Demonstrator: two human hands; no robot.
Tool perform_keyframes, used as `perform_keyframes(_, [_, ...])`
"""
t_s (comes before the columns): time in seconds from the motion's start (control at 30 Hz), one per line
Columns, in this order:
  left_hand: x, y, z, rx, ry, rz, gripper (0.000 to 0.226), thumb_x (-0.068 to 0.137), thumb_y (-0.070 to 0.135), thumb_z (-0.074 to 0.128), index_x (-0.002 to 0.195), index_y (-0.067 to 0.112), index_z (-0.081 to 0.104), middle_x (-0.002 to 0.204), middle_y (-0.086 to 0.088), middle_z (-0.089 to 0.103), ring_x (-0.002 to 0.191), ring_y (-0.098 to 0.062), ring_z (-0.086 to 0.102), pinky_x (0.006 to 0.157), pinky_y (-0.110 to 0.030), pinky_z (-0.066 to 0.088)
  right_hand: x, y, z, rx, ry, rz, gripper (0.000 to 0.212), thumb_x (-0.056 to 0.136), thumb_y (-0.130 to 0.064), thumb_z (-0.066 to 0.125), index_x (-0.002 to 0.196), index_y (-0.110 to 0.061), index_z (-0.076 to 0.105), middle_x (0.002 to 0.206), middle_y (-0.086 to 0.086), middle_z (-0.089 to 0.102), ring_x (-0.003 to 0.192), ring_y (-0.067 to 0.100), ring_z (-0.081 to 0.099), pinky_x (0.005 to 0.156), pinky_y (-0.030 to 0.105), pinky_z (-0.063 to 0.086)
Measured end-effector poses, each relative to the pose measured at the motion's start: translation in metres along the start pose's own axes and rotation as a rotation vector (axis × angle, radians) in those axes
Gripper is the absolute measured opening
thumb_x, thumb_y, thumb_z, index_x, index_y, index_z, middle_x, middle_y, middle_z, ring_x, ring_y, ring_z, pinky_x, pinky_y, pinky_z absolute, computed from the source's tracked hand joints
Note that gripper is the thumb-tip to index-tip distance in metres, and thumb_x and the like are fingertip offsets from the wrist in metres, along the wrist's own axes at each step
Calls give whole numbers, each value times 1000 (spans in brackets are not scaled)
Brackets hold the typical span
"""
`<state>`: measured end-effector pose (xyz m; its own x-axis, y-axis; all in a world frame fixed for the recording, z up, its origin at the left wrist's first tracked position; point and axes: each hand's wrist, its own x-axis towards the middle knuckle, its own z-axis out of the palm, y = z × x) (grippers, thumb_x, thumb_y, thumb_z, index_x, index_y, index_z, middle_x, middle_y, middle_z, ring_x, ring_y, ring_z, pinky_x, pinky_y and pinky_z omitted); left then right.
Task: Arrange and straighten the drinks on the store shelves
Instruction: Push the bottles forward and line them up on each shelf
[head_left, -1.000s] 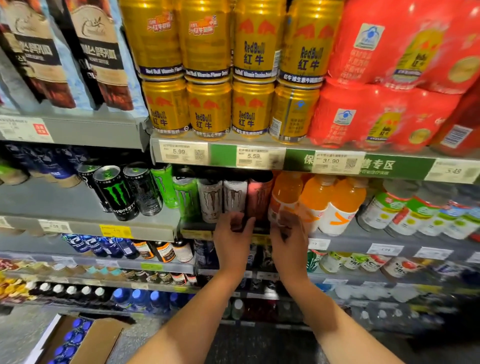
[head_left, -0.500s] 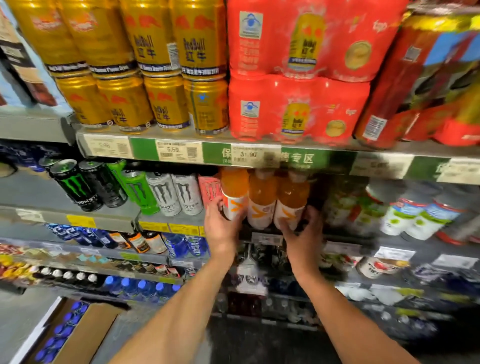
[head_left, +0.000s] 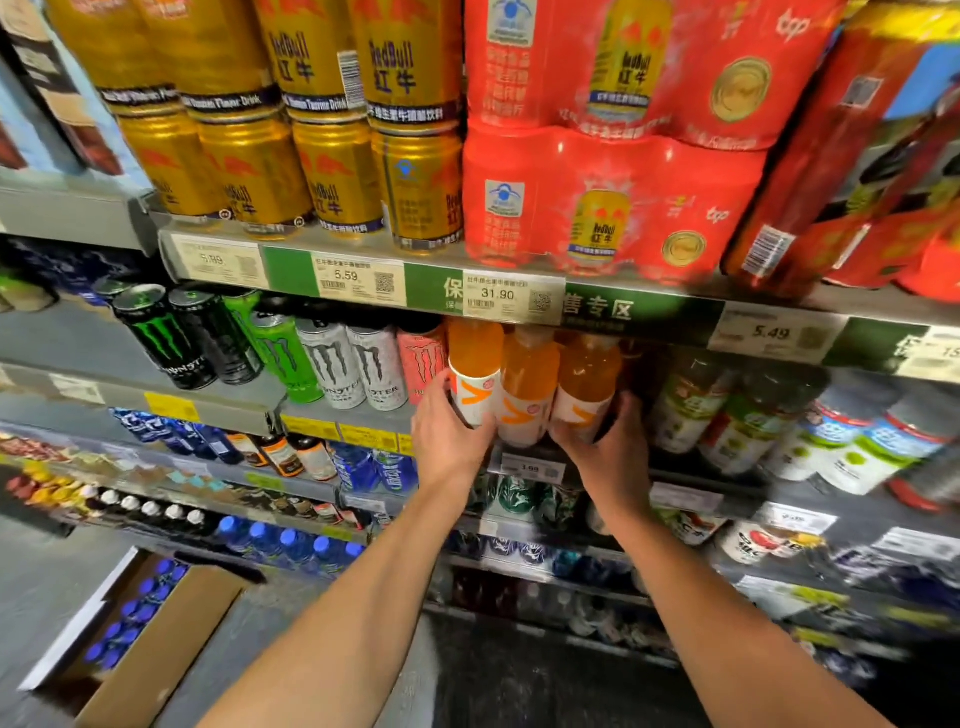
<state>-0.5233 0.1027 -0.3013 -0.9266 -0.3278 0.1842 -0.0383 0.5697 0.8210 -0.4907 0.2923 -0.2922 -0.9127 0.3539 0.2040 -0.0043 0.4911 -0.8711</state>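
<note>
Both bare forearms reach forward and upward. The left hand (head_left: 451, 435) and the right hand (head_left: 609, 453) have fingers curled, thumbs turned inward toward each other, each gripping something.

Cardboard box (head_left: 156, 644): open, on the floor at lower left, blue-capped bottles inside.
Price tag (head_left: 511, 296): reads 31.90, clipped on the shelf edge.
Floor (head_left: 31, 587): grey.

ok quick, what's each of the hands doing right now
Left hand: grips the leftmost orange bottle.
Right hand: grips the rightmost orange bottle.
</note>
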Motion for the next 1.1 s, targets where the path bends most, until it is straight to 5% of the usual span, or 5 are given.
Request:
perform_keyframes(0.3, [9,1,-2,-16,-150,-2,88,73,12,79,144,32,30,122,-3,70,109,-34,66,77,-35,49,0,-2,0,4,29,11,65,71,-40,87,121,-24,49,112,-5,69,97,15,68,77,30,53])
perform_keyframes(0.57, [21,-4,2,-161,-307,33,74,79,10,75,138,33,37,115,24,61,106,0,58,85,-7,40,-2,-2,-1,-6,23,31,69,71,-40,87,125,-24,48,120,-1,67,101,13,65,84,32,53])
perform_keyframes(0.83, [32,-10,15,-201,-476,3,61,77,27,74,131,24,45,113,20,67,116,0,58,108,-31,38,-1,0,-4,-13,27,43,66,72,-39,86,124,-25,47,120,-2,67,100,11,63,81,27,48])
perform_keyframes(0.97, [23,-23,3,-173,-194,-71,68,74,14,70,129,39,36,80,16,61,76,-11,62,68,-24,49,0,3,-7,-11,30,42,69,72,-35,86,128,-21,47,124,2,65,106,18,64,88,37,52])
perform_keyframes(1.1, [7,-23,-3,-159,-213,-29,68,60,43,66,122,55,40,103,27,63,94,-6,64,76,-28,54,1,5,-10,-2,29,40,71,72,-38,86,128,-23,45,124,1,64,108,18,63,89,38,53])
